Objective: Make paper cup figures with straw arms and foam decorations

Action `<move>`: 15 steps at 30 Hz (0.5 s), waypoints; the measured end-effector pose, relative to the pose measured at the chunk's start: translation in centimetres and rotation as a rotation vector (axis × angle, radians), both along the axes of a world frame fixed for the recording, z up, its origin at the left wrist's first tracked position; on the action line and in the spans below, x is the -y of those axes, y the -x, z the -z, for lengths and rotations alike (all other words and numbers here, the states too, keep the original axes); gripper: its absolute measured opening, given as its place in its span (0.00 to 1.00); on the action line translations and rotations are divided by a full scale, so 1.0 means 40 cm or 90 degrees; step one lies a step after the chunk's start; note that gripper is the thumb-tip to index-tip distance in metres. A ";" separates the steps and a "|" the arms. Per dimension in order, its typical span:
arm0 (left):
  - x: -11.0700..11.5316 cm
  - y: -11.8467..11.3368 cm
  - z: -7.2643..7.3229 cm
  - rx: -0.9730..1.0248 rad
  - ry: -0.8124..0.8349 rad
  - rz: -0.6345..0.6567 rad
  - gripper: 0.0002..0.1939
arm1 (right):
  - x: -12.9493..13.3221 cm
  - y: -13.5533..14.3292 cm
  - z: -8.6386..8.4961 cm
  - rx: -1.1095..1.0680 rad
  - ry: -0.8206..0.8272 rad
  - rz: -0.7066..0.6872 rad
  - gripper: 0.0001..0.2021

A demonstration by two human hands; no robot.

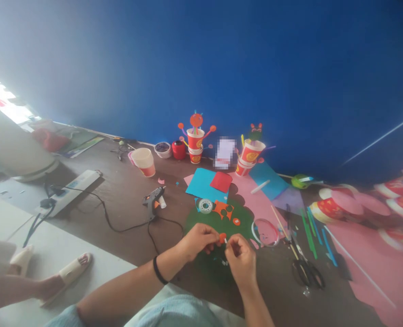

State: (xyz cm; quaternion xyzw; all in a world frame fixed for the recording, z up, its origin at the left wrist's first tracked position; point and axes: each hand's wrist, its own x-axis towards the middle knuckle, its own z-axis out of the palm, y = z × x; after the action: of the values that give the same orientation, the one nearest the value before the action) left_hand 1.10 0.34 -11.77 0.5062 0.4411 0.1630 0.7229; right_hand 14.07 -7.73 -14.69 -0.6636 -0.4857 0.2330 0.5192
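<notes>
My left hand (201,241) pinches a small orange paper disc (222,238) between thumb and fingertips. Close beside it, my right hand (241,255) is closed in a pinch at the disc's edge, with a tiny white piece (226,241) at its fingertips. Both hands are over a green paper sheet (201,218). Just beyond them lie an orange paper scrap with cut-out holes (223,209), another orange disc (236,221) with a white patch, and a white tape roll (206,206). A clear tape ring (265,232) rests to the right.
A glue gun (151,203) with its cord lies left, near a power strip (72,190). Scissors (303,263) and green straws (308,234) are at right. Decorated paper cups (195,141) stand against the blue wall. Another person's sandalled foot (73,272) shows lower left.
</notes>
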 end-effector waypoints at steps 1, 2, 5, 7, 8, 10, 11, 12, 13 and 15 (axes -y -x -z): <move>-0.003 0.002 0.001 0.021 0.039 -0.012 0.08 | 0.000 -0.001 0.001 -0.002 -0.002 0.005 0.06; -0.005 0.003 0.002 0.042 0.079 -0.025 0.08 | 0.000 -0.002 0.003 -0.004 -0.004 0.010 0.06; -0.010 0.007 0.003 0.086 0.166 -0.051 0.09 | 0.000 -0.005 0.008 -0.006 -0.015 0.026 0.06; -0.013 0.008 0.001 0.098 0.194 -0.054 0.10 | 0.000 -0.007 0.011 -0.006 -0.025 0.030 0.05; -0.014 0.008 0.000 0.102 0.204 -0.053 0.10 | 0.000 -0.008 0.013 -0.006 -0.031 0.034 0.04; -0.015 0.009 -0.004 0.112 0.223 -0.054 0.11 | 0.002 -0.010 0.018 -0.005 -0.044 0.040 0.02; -0.015 0.010 -0.006 0.115 0.230 -0.055 0.11 | 0.004 -0.011 0.020 -0.004 -0.049 0.042 0.03; -0.015 0.010 -0.008 0.119 0.235 -0.055 0.12 | 0.005 -0.011 0.022 -0.003 -0.052 0.043 0.04; -0.014 0.011 -0.009 0.122 0.238 -0.056 0.12 | 0.008 -0.011 0.022 -0.002 -0.054 0.042 0.04; -0.013 0.012 -0.011 0.126 0.229 -0.057 0.12 | 0.011 -0.012 0.018 -0.012 -0.042 0.046 0.04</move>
State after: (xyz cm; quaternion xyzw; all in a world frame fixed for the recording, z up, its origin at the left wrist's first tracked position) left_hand 0.62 0.88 -11.33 0.3301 0.4119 0.1628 0.8336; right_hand 14.57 -8.17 -15.41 -0.6609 -0.4640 0.2042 0.5534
